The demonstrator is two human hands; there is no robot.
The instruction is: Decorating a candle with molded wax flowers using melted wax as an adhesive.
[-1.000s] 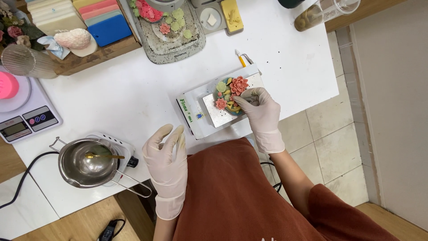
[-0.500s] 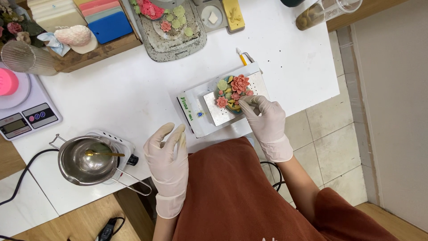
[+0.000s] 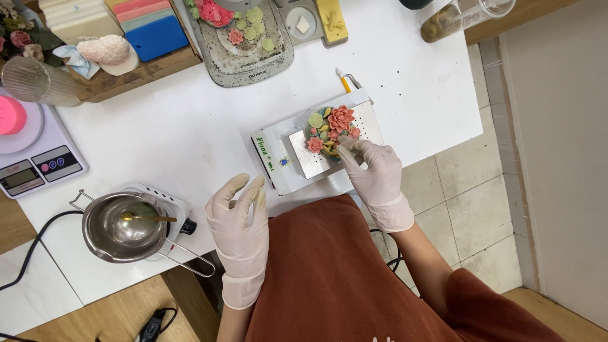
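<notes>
A small round arrangement of pink and green wax flowers (image 3: 329, 130) sits on a white scale with a metal plate (image 3: 304, 158) near the table's front edge. My right hand (image 3: 373, 171), in a pale glove, pinches at the arrangement's lower right rim with thumb and forefinger. My left hand (image 3: 239, 221), also gloved, rests flat at the table edge with fingers together, holding nothing. It lies between the scale and a steel pot (image 3: 123, 227).
The steel pot holds a gold spoon (image 3: 147, 218) and stands on a white hot plate with a black cord. A second scale (image 3: 35, 158) is at far left. A grey tray of loose flowers (image 3: 244, 38), coloured blocks (image 3: 155, 35) and a glass jar (image 3: 465, 14) line the back.
My right hand has shifted slightly on the arrangement's rim. My left hand stays put.
</notes>
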